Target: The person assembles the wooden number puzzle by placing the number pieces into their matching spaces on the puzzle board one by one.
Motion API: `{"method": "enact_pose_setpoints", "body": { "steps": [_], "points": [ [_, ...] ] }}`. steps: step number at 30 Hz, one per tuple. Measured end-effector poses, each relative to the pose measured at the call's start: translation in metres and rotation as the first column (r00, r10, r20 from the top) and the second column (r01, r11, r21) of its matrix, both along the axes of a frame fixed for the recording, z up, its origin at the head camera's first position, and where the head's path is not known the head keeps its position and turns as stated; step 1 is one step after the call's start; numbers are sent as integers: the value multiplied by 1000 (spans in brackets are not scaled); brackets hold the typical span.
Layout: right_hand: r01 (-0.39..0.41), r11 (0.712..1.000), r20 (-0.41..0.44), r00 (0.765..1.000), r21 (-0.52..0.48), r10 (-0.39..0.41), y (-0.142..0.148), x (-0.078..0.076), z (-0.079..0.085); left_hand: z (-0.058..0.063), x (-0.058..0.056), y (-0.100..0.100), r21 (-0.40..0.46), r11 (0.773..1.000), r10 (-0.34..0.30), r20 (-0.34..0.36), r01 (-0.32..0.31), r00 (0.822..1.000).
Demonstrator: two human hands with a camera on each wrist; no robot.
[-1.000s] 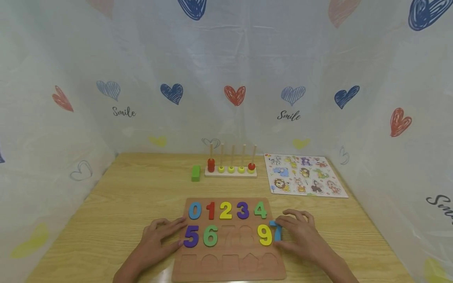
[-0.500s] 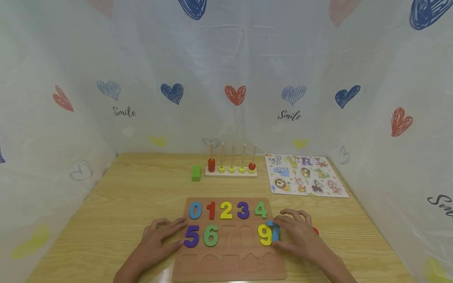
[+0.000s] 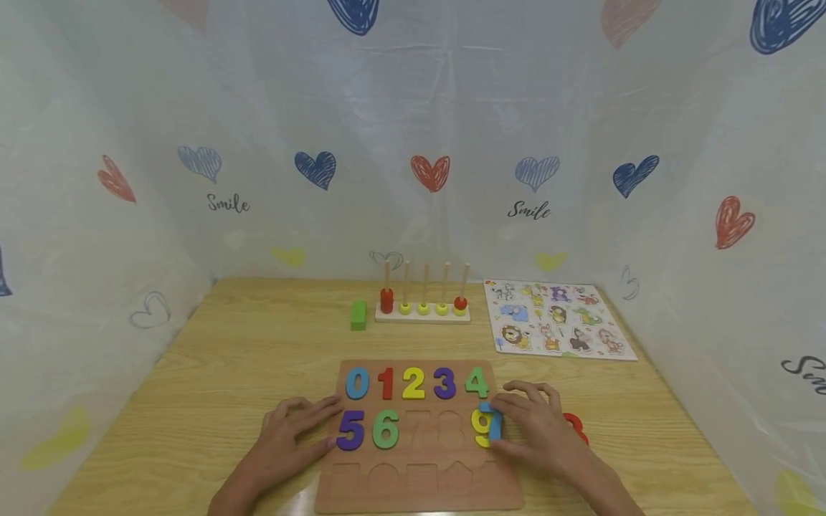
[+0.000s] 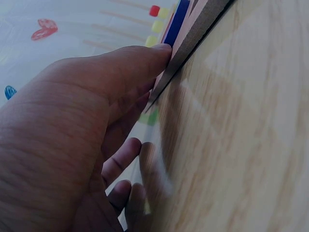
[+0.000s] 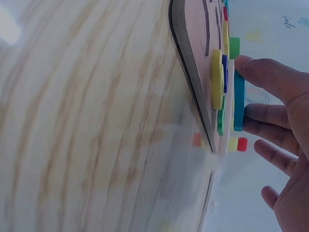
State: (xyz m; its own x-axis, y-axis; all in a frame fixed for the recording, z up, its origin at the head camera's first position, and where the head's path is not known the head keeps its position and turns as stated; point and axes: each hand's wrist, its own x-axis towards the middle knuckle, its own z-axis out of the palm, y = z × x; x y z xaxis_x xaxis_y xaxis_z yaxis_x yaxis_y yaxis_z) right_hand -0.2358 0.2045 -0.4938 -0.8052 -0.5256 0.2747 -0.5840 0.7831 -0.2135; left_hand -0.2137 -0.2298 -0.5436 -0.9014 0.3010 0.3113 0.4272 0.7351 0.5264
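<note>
My right hand (image 3: 538,437) pinches a blue number 7 (image 3: 495,424) between thumb and fingers. The 7 is raised above the board's right edge and overlaps the yellow 9 (image 3: 478,421) in the head view. In the right wrist view a gap shows between the blue 7 (image 5: 239,104) and the yellow 9 (image 5: 217,79). My left hand (image 3: 287,441) rests with thumb and index finger against the left edge of the wooden number board (image 3: 419,459), by the purple 5 (image 3: 350,431). Between the green 6 (image 3: 385,430) and the 9 are two bare recesses, one 7-shaped.
Numbers 0 to 4 sit across the board's top row; shape recesses line its bottom row. A red number piece (image 3: 581,427) lies right of my right hand, partly hidden. Behind stand a green block (image 3: 358,315), a bead stacker (image 3: 422,319) and an animal puzzle (image 3: 558,319).
My right hand has moved left with the blue 7, from beside the 9 to overlapping it. More of the red piece shows behind that hand. The left hand keeps its place.
</note>
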Motion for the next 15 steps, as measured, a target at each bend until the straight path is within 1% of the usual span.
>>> {"method": "enact_pose_setpoints", "body": {
  "steps": [7,12,15],
  "points": [
    [-13,1000,-13,1000,-1,13,-2,0,-1,0,0,0,-10,1000,-3,-9,3,1000],
    [-22,1000,-8,1000,-3,22,-4,0,0,-1,0,0,-17,1000,-2,-29,2,1000],
    [-27,1000,-3,1000,-8,27,-6,0,0,-2,0,0,-12,1000,-3,-13,3,1000]
  ]
}}
